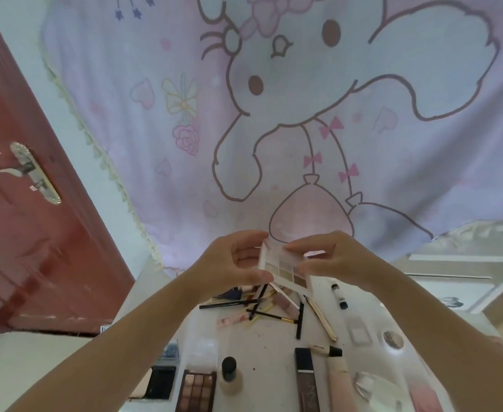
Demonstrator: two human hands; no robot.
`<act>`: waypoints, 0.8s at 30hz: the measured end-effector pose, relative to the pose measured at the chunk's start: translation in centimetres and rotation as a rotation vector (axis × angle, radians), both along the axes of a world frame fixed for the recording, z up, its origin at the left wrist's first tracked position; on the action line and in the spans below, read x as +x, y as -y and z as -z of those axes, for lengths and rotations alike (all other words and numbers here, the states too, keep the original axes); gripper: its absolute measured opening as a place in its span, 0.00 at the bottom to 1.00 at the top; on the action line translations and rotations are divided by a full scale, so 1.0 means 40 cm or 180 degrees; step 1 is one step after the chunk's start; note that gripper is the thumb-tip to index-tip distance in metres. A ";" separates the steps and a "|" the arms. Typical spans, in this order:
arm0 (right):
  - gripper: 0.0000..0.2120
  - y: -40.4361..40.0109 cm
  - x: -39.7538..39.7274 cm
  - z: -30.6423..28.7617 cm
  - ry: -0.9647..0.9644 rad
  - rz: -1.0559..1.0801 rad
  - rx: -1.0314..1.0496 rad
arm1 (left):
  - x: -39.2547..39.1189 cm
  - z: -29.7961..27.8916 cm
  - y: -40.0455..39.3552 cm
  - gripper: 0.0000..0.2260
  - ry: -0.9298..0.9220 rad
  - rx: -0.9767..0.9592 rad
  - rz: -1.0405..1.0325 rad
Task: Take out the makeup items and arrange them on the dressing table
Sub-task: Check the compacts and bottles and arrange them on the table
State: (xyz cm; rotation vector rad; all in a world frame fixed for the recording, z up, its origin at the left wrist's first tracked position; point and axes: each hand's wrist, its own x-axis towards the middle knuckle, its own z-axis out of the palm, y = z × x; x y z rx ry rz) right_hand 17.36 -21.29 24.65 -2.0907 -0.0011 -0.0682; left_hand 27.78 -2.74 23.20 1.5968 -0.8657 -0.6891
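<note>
Head view: both hands hold a white eyeshadow palette [284,270] at centre frame, above the dressing table [274,346]. The left hand [235,263] grips its left end, and the right hand [327,260] pinches the top and right side. It could drop onto the brushes [259,307] heaped below (likely scattering them). Open room lies mid-table, lower centre; the table's right edge is crowded.

From my feed, the left hand [238,263] and right hand [330,260] cover both ends of the white eyeshadow palette [284,270], so I can't count its pans. The brown palette [196,392] and dark lipstick box [306,385] run off the bottom edge. The pile of brushes [262,304] is blurred, perhaps hiding smaller items underneath.
</note>
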 end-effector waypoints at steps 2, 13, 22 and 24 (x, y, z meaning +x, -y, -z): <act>0.13 0.005 0.014 -0.002 -0.0069 0.0055 0.0205 | 0.008 -0.007 0.001 0.27 -0.0157 0.0028 0.0100; 0.14 -0.028 0.049 0.154 -0.1031 0.0303 0.1056 | -0.053 0.160 -0.060 0.25 -0.0349 0.0763 -0.0297; 0.14 -0.081 -0.001 0.448 -0.1940 0.0633 0.0370 | -0.206 0.439 -0.121 0.25 -0.1134 0.1689 -0.0834; 0.15 -0.090 -0.010 0.501 -0.1900 0.0471 -0.0353 | -0.230 0.491 -0.127 0.22 -0.1307 0.1811 -0.0936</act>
